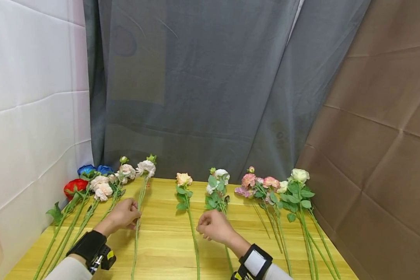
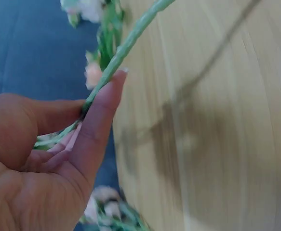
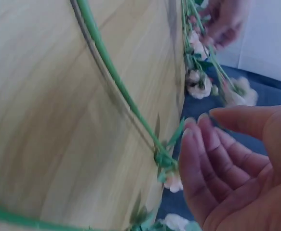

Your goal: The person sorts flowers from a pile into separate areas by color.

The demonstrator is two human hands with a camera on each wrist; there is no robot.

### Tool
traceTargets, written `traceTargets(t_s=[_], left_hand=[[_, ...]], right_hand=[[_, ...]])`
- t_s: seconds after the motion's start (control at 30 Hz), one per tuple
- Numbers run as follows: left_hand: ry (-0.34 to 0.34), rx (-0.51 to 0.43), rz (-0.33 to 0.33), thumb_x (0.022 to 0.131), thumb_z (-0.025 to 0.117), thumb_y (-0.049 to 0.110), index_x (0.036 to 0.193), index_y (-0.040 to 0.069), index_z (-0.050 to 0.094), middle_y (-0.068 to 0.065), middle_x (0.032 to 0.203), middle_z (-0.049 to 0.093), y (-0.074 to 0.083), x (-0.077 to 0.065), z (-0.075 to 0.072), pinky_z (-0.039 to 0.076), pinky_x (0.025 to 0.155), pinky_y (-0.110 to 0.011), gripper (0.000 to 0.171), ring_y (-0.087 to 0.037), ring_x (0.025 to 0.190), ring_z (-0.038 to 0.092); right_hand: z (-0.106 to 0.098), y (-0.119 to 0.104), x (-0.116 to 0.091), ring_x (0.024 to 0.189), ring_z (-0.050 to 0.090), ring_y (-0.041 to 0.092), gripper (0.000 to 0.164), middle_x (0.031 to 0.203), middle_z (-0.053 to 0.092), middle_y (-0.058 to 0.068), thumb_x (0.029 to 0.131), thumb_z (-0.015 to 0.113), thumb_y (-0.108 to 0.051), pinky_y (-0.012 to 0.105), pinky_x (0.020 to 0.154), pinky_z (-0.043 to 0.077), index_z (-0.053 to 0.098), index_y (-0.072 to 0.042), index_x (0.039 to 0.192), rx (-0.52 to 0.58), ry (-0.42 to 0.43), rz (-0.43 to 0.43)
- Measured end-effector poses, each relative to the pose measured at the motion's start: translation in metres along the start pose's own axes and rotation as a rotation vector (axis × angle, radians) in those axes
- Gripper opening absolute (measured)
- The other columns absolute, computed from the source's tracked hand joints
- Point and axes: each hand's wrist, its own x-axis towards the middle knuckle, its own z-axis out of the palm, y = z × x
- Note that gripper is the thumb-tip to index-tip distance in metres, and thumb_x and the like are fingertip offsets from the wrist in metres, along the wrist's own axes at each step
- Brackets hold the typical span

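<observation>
In the head view my left hand (image 1: 123,214) pinches the green stem (image 1: 136,245) of a pale pink flower (image 1: 146,168), whose bloom points to the back. The left wrist view has the stem (image 2: 126,47) between thumb and forefinger, its shadow falling on the wood. My right hand (image 1: 217,228) hovers over the table, fingers loosely curled with nothing between them. It is between a single peach rose (image 1: 184,179) and a white-flowered stem (image 1: 221,177). In the right wrist view the peach rose's stem (image 3: 112,72) lies left of the right hand (image 3: 236,178).
At left lie red (image 1: 75,187), blue (image 1: 86,169) and pale pink flowers (image 1: 102,189). Pink flowers (image 1: 249,181) and creamy white roses (image 1: 299,175) lie at right on the wooden table (image 1: 164,241). Grey cloth (image 1: 203,97) hangs behind; white and brown cloths flank the table.
</observation>
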Motion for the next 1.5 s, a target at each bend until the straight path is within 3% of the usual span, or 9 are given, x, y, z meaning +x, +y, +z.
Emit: traceTargets(t_s=[0.23,0.5,0.8,0.93,1.1,1.27,1.4,1.5], left_hand=[[-0.011,-0.149,0.067,0.099,0.054,-0.010,0.107,-0.007,0.042,-0.017,0.090,0.049,0.020,0.001,0.036,0.062,0.061,-0.047,0.015,-0.025,0.065,0.063],[0.001,-0.206,0.098,0.099,0.056,-0.009,0.108,-0.006,0.044,-0.016,0.093,0.048,0.030,0.001,0.066,0.061,0.060,-0.045,0.016,-0.027,0.067,0.065],[0.034,-0.176,0.134,0.097,0.058,-0.010,0.104,-0.005,0.047,-0.014,0.090,0.051,0.031,0.000,0.084,0.061,0.060,-0.049,0.014,-0.023,0.066,0.067],[0.050,-0.155,0.142,0.097,0.059,-0.009,0.105,-0.004,0.048,-0.014,0.091,0.050,0.033,-0.002,0.089,0.060,0.059,-0.049,0.014,-0.022,0.066,0.067],[0.025,-0.164,0.166,0.100,0.060,-0.003,0.108,-0.003,0.049,-0.013,0.092,0.052,0.035,-0.001,0.089,0.061,0.059,-0.045,0.014,-0.020,0.069,0.064],[-0.082,-0.133,0.241,0.107,0.054,0.013,0.121,-0.001,0.048,-0.019,0.096,0.059,0.028,0.000,0.071,0.060,0.064,-0.047,0.021,-0.031,0.074,0.066],[-0.137,-0.038,0.262,0.109,0.050,0.020,0.119,0.001,0.052,-0.022,0.099,0.061,0.020,-0.001,0.053,0.059,0.064,-0.043,0.021,-0.033,0.075,0.067],[-0.103,0.084,0.253,0.107,0.053,0.015,0.111,0.001,0.058,-0.018,0.095,0.062,0.011,-0.003,0.040,0.056,0.061,-0.037,0.016,-0.028,0.072,0.066]], right_hand=[[0.023,-0.011,0.003,0.072,0.070,0.042,0.015,0.080,0.066,0.007,0.092,0.071,-0.003,0.049,0.061,0.061,0.069,0.007,0.102,0.092,-0.085,-0.013],[0.056,-0.019,0.003,0.084,0.074,0.035,0.030,0.096,0.069,0.009,0.094,0.068,-0.003,0.042,0.070,0.063,0.062,0.008,0.122,0.266,-0.215,0.102],[0.071,-0.018,0.004,0.083,0.074,0.040,0.022,0.092,0.070,0.013,0.093,0.064,0.003,0.044,0.072,0.063,0.064,0.010,0.114,0.345,-0.175,0.096],[0.076,-0.017,0.004,0.077,0.075,0.036,0.019,0.088,0.070,0.014,0.093,0.064,0.004,0.044,0.069,0.063,0.064,0.012,0.110,0.370,-0.168,0.096],[0.074,-0.020,0.003,0.073,0.075,0.034,0.011,0.086,0.071,0.016,0.093,0.062,0.006,0.044,0.066,0.063,0.065,0.010,0.103,0.355,-0.148,0.091],[0.056,-0.025,0.007,0.073,0.075,0.032,0.009,0.084,0.072,0.016,0.094,0.060,0.006,0.048,0.068,0.062,0.066,0.009,0.100,0.270,-0.132,0.055],[0.037,-0.025,0.009,0.074,0.075,0.032,0.009,0.084,0.072,0.019,0.094,0.059,0.008,0.050,0.069,0.062,0.065,0.011,0.101,0.199,-0.090,0.026],[0.024,-0.021,0.009,0.075,0.075,0.036,0.008,0.085,0.070,0.020,0.094,0.058,0.009,0.050,0.068,0.062,0.063,0.011,0.099,0.153,-0.060,0.016]])
